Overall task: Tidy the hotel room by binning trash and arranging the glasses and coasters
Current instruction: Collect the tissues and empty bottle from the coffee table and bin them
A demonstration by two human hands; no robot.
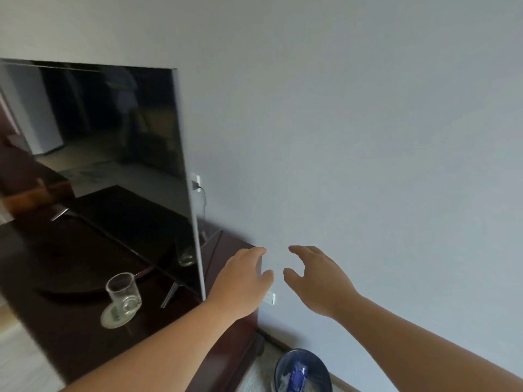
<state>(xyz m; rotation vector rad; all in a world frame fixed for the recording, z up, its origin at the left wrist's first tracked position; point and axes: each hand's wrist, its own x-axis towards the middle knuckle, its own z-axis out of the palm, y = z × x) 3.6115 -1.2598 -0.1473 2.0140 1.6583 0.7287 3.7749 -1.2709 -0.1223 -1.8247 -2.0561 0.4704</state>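
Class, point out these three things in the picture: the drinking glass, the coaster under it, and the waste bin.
glass (123,292), head view, clear side wall.
coaster (111,318), head view, exposed front-left part.
waste bin (325,373), head view, dark right rim.

A single head-worn wide-angle view looks forward and down, tilted, from close beside the dark wooden cabinet (85,335), facing the wall (368,137).

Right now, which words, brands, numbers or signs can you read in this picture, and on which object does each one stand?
No text can be read.
Coaster under the glass: dark green print, too blurred to read.
Blue can in the bin: pale markings, too blurred to read.
TV, wall socket: no text visible.
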